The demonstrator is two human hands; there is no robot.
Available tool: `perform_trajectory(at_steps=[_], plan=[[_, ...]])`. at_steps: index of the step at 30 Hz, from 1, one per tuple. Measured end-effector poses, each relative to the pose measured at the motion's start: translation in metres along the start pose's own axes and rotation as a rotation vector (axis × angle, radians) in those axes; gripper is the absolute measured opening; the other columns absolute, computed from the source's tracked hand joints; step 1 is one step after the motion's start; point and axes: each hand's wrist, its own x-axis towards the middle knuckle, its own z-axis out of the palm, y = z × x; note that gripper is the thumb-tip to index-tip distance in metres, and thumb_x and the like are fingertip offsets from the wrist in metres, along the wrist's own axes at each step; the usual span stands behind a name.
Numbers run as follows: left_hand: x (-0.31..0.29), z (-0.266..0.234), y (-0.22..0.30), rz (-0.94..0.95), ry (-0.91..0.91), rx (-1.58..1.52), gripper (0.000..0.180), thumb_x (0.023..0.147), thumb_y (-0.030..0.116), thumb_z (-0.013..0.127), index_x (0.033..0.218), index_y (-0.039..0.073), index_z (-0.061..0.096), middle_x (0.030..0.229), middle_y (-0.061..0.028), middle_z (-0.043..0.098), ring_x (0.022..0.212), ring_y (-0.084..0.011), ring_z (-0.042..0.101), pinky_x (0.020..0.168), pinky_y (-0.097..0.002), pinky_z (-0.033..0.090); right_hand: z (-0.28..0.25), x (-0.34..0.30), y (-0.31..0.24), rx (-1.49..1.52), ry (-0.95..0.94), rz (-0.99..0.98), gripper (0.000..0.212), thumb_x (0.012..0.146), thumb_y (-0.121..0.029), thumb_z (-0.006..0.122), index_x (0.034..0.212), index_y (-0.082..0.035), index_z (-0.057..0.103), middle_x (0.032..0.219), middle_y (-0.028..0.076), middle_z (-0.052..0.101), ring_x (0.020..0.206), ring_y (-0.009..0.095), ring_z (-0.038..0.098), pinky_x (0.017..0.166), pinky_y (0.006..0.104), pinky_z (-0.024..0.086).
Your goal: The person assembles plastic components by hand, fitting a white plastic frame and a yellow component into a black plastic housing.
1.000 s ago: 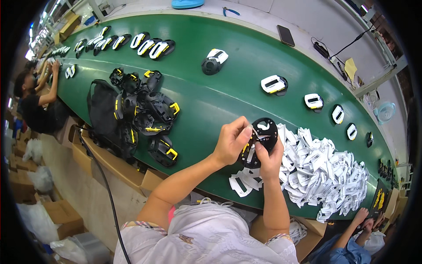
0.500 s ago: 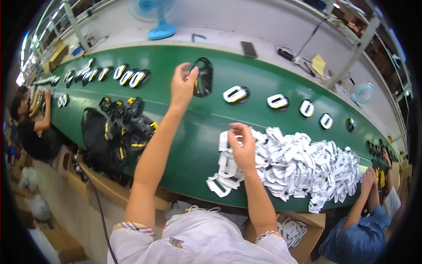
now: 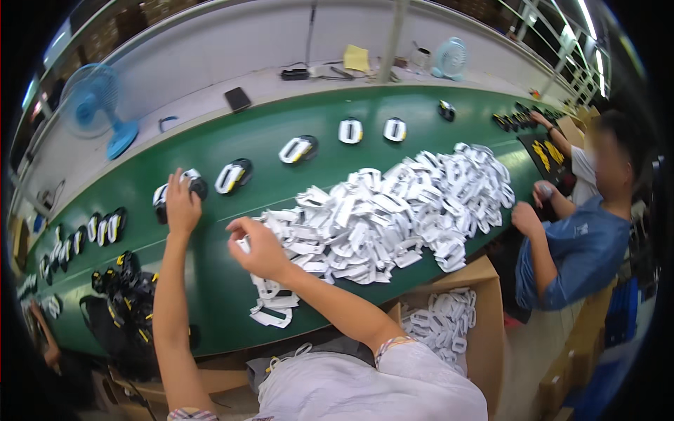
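left hand [image 3: 184, 205] has shifted over white-and-black plastic shells [image 3: 160, 197], grip unclear; right hand [image 3: 261, 250], half-curled, nearer white plastic frames [image 3: 379, 219] heaped rightward, hold unclear.

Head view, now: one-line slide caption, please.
Left hand at black-and-white parts, right hand beside a heap of white frames on a green table.

I record white and black on the piece [image 3: 160, 198] at the left hand [image 3: 184, 203], with white, black and some yellow on the row of pieces [image 3: 295, 149] beyond the right hand [image 3: 258, 247]. The heap of frames [image 3: 393, 217] beside the right hand is plain white, on a green tabletop [image 3: 219, 295]. Behind that hand, I note checked trim [image 3: 393, 344] on the white sleeve [image 3: 414, 365].
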Motion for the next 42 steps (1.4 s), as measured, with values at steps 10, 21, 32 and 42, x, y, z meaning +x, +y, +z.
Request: perform_trajectory(at_steps=[10, 21, 32, 42], plan=[[0.043, -0.006, 0.030, 0.355, 0.072, 0.120, 0.067, 0.072, 0.001, 0.054, 0.135, 0.009, 0.033, 0.146, -0.0112, 0.023, 0.136, -0.0310, 0.019, 0.109, -0.0456, 0.018, -0.018, 0.004, -0.011, -0.120, 0.369, -0.475, 0.052, 0.073, -0.009, 0.060, 0.121, 0.004, 0.043, 0.121, 0.023, 0.047, 0.117, 0.039, 0.043, 0.099, 0.0404, 0.034], [0.135, -0.007, -0.001, 0.367, 0.160, 0.422, 0.080, 0.066, -0.010, 0.046, 0.140, 0.014, 0.028, 0.149, -0.0044, 0.018, 0.137, -0.0224, 0.017, 0.111, -0.0399, 0.017, -0.177, -0.039, -0.026, -0.576, 0.469, -0.501, 0.068, 0.077, -0.013, 0.057, 0.134, 0.008, 0.027, 0.138, 0.028, 0.030, 0.130, 0.040, 0.027, 0.107, 0.0412, 0.023], [0.151, -0.016, -0.094, 0.329, 0.186, 0.392, 0.085, 0.062, -0.017, 0.040, 0.140, 0.013, 0.028, 0.149, -0.0040, 0.019, 0.138, -0.0229, 0.016, 0.111, -0.0389, 0.017, -0.310, -0.241, -0.001, -1.133, 0.722, -0.013, 0.065, 0.073, -0.007, 0.058, 0.131, 0.008, 0.031, 0.135, 0.025, 0.034, 0.126, 0.040, 0.034, 0.105, 0.0417, 0.027], [0.097, 0.005, -0.087, 0.379, 0.264, 0.374, 0.076, 0.067, -0.013, 0.039, 0.139, 0.009, 0.029, 0.148, -0.0080, 0.019, 0.137, -0.0266, 0.017, 0.110, -0.0399, 0.020, -0.260, -0.492, 0.052, -1.296, 0.769, 0.816, 0.069, 0.076, -0.019, 0.059, 0.132, 0.006, 0.029, 0.139, 0.027, 0.026, 0.125, 0.045, 0.029, 0.105, 0.0474, 0.024]])
